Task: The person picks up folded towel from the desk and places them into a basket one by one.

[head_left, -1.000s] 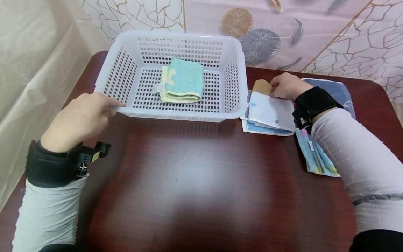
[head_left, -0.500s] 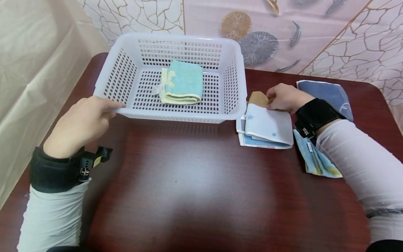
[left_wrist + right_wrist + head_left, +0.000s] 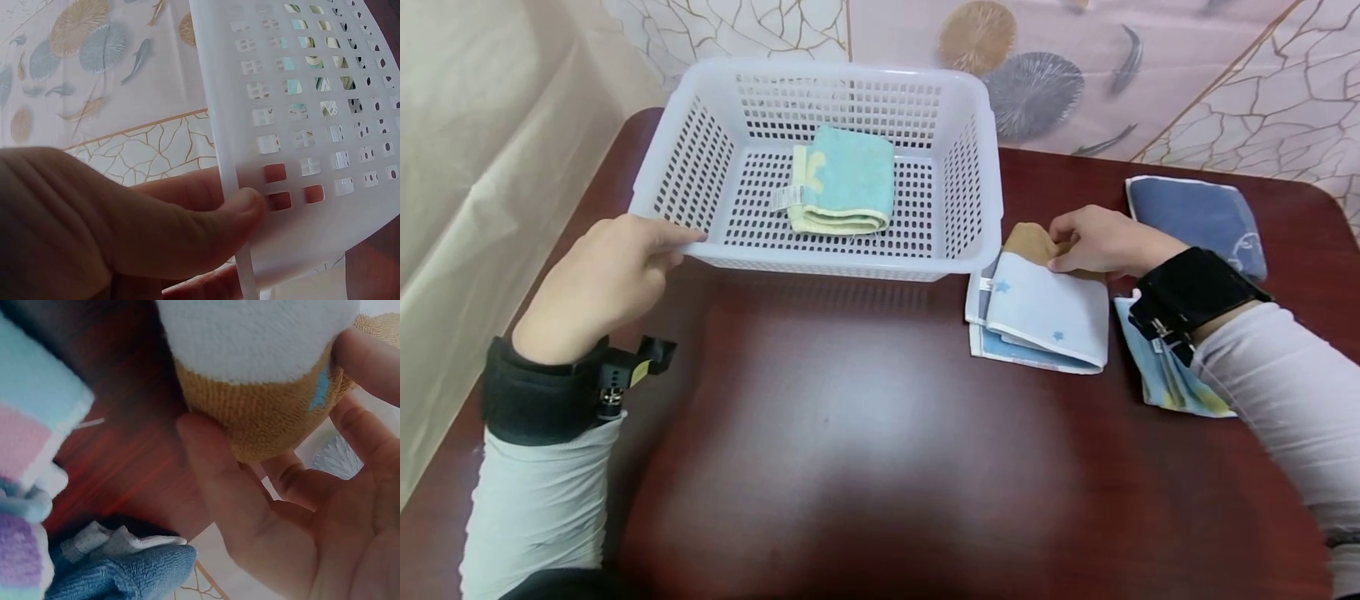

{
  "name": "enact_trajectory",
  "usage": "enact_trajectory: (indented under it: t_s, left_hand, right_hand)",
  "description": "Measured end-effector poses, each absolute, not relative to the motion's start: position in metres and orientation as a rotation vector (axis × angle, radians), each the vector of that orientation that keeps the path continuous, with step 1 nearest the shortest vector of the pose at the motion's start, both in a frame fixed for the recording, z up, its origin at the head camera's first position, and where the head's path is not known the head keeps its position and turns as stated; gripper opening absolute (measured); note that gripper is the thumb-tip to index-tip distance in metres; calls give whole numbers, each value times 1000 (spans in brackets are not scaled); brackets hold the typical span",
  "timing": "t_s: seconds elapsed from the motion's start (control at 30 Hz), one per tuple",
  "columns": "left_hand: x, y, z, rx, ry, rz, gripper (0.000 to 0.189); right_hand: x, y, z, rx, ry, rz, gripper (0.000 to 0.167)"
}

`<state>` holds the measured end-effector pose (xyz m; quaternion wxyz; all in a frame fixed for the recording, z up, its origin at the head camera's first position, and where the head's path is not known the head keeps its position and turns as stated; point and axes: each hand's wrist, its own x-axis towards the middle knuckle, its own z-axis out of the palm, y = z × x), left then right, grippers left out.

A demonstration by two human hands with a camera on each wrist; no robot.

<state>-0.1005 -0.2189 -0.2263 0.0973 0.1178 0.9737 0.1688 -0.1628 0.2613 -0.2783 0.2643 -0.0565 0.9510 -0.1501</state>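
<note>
My left hand (image 3: 606, 279) pinches the near left corner of a white plastic basket (image 3: 820, 260), thumb over the rim in the left wrist view. Inside the basket lies a folded turquoise and yellow towel (image 3: 853, 179) with a white tag. To the basket's right, my right hand (image 3: 1101, 237) grips the far edge of a folded white towel (image 3: 1045, 300) with blue stars and a brown band. Its thumb and fingers curl round the brown band (image 3: 250, 412) in the right wrist view. The towel's near end hangs or lies close to the table; which one I cannot tell.
A folded dark blue towel (image 3: 1195, 217) lies behind my right wrist. A light blue and yellow towel (image 3: 1176, 379) is partly under my right forearm. The dark red table (image 3: 850, 433) meets a patterned cloth backdrop (image 3: 917, 33) at the back.
My right hand has drawn the white towel nearer to me, away from the dark blue towel. The left hand keeps its hold on the basket. The view has shifted slightly.
</note>
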Motion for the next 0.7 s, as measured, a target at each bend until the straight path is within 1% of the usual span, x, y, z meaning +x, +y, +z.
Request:
enact_trajectory:
  t_s: [0.2, 0.43, 0.7]
  left_hand:
    - [-102, -218, -224, 339, 2873, 504, 41]
    - [-105, -219, -225, 338, 2879, 499, 40]
    - [-106, -220, -226, 351, 2895, 480, 38]
  right_hand:
    - [-156, 257, -279, -192, 2571, -416, 26]
    - [-137, 250, -283, -261, 2603, -387, 21]
    - [-121, 246, -286, -291, 2631, -454, 17]
